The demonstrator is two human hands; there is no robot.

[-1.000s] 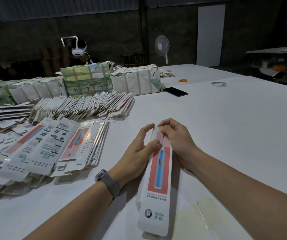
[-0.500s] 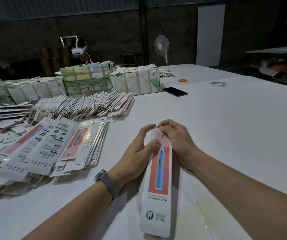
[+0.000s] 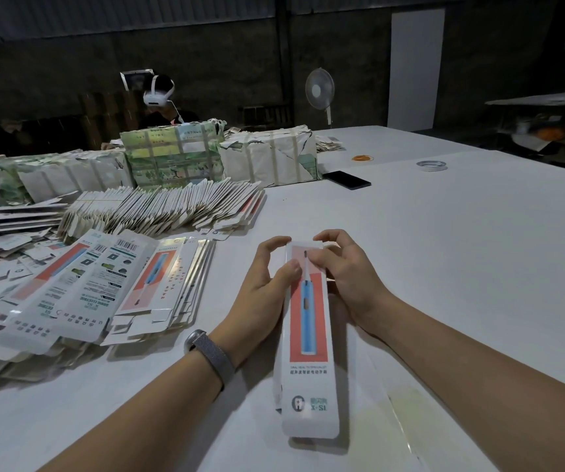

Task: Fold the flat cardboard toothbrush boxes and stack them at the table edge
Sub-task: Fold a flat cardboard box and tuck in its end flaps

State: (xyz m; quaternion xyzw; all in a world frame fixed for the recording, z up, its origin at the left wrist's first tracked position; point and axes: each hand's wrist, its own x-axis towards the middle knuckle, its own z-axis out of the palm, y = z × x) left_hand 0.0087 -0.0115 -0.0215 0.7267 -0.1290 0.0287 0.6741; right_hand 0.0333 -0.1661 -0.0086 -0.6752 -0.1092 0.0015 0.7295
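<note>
1. While the box (image 3: 308, 338) lies on the table (image 3: 444, 267) with its long axis running away from the person, its near end sits free, closest to the camera.
2. Both hands flank its far end: the left hand (image 3: 264, 294) pinches the left edge between thumb and curled fingers, and the right hand (image 3: 349, 281) pinches the top face and right edge.
3. Judging by this, the far flap gets closed next; both hands are equally near.
4. Flat blanks (image 3: 110, 284) lie left; a fanned stack (image 3: 158, 209) sits farther back.
</note>
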